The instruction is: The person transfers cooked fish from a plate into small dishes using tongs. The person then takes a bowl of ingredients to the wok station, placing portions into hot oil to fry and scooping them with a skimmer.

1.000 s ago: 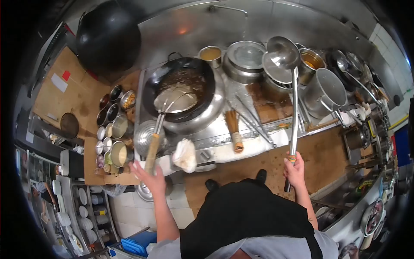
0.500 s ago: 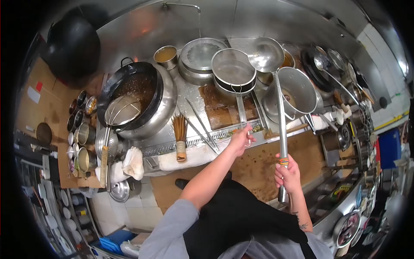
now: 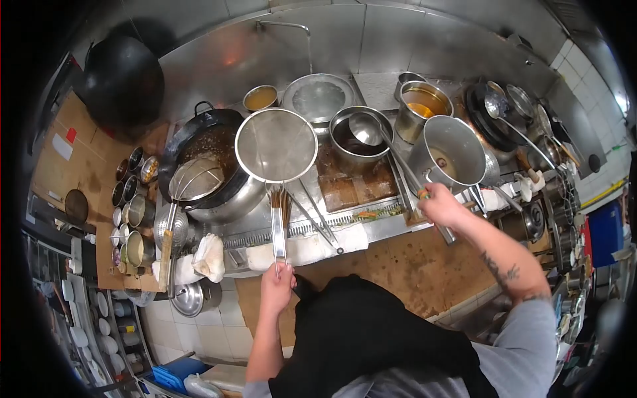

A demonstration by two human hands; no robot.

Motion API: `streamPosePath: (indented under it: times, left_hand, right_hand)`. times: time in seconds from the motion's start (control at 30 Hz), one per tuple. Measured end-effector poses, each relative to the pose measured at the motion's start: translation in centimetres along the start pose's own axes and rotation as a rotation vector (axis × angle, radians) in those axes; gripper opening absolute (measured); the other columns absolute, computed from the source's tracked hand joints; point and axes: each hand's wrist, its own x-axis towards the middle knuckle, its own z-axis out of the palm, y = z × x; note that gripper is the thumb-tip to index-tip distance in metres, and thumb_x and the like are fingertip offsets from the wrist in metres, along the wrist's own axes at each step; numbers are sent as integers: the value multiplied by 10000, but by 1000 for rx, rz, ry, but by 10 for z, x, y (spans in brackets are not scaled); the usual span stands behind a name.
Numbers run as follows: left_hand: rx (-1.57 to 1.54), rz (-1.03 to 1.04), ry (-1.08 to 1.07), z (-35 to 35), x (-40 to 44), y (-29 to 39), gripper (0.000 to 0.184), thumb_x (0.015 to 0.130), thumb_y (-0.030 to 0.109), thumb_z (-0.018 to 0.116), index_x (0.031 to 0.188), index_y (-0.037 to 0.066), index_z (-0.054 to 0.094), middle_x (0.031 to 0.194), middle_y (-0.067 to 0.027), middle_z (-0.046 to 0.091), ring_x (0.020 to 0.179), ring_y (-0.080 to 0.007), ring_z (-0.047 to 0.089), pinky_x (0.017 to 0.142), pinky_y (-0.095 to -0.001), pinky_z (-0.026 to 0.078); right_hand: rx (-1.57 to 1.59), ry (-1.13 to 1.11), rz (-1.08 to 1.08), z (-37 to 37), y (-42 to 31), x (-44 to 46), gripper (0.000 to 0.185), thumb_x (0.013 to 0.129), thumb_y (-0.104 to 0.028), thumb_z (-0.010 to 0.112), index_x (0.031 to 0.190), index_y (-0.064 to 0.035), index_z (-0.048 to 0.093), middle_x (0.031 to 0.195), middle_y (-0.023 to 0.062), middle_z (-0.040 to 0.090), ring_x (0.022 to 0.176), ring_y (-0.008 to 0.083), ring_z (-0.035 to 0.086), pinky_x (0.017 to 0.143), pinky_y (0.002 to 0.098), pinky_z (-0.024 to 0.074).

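Note:
My left hand (image 3: pixel 277 284) is closed round the handle of a round fine-mesh strainer (image 3: pixel 277 144). The strainer is held out over the stove counter, in front of the wok's right side, and its mesh looks bare. A long-handled ladle (image 3: pixel 406 162) is gripped in my right hand (image 3: pixel 438 205). Its bowl is inside the mouth of a steel pot (image 3: pixel 361 161) with a dark inside; whether it touches liquid I cannot tell. Below the strainer, a bamboo brush (image 3: pixel 286 215) is partly hidden by the strainer's handle.
At left a black wok (image 3: pixel 229 123) holds brown liquid and a wire skimmer (image 3: pixel 197 178). Behind stand a lidded pot (image 3: pixel 319 96) and a container of orange liquid (image 3: pixel 424 106). A tall steel pot (image 3: pixel 458 149) is on the right. Tongs (image 3: pixel 318 222) and folded cloths (image 3: pixel 312 247) lie along the front edge.
My left hand has moved the strainer left, off the steel pot. My right hand has tilted the raised ladle down to the left, bringing its bowl into that pot's mouth.

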Motion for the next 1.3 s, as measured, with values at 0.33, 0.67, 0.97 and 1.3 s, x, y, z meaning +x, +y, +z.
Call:
streamPosePath:
  times: [0.33, 0.67, 0.97, 1.3]
  left_hand:
    - [-279, -9, 4, -3, -58, 18, 181, 1020, 163, 509, 898, 29, 510, 615, 5, 442, 544, -91, 415, 556, -253, 398]
    - [-238, 25, 10, 15, -37, 13, 187, 1018, 159, 498, 901, 16, 529, 614, -1, 461, 563, -94, 442, 569, -267, 413]
    - [-163, -46, -35, 54, 22, 9, 203, 1014, 193, 518, 901, 26, 540, 606, -11, 473, 567, -103, 464, 573, -260, 415]
    - [-121, -68, -261, 142, 73, 5, 182, 1000, 184, 515, 935, 23, 570, 627, -9, 506, 546, -96, 449, 481, -254, 356]
  right_hand:
    - [953, -489, 483, -15, -58, 89, 127, 918, -44, 455, 850, 52, 502, 603, 17, 499, 457, 92, 499, 396, 235, 456]
    - [1853, -730, 321, -9, -38, 33, 270, 920, -21, 446, 1114, 140, 350, 739, 55, 515, 524, 111, 526, 472, 241, 512]
    - [1879, -651, 140, -37, -86, -33, 353, 931, -35, 433, 1185, 178, 310, 776, 69, 507, 572, 119, 542, 483, 242, 508]
    - [1762, -657, 35, -60, -146, -63, 211, 939, -25, 420, 1027, 162, 378, 701, 30, 505, 564, 105, 553, 524, 245, 524]
